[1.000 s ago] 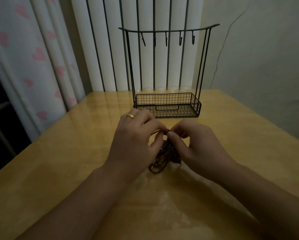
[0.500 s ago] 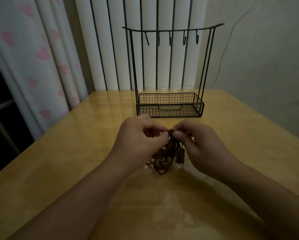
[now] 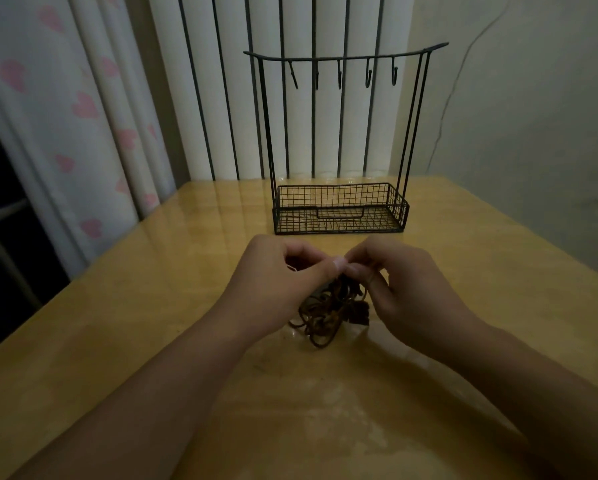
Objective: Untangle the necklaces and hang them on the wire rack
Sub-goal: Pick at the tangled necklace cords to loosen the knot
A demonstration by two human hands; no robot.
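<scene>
Left hand (image 3: 276,271) and right hand (image 3: 404,282) both pinching top of necklaces (image 3: 325,313), mid surface (image 3: 117,341). Untangling step; next, tease one strand free. Rack (image 3: 340,209) hooks bare.

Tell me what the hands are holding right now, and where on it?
Both the left hand and right hand pinch the tangled necklaces at the top of the bundle.
</scene>
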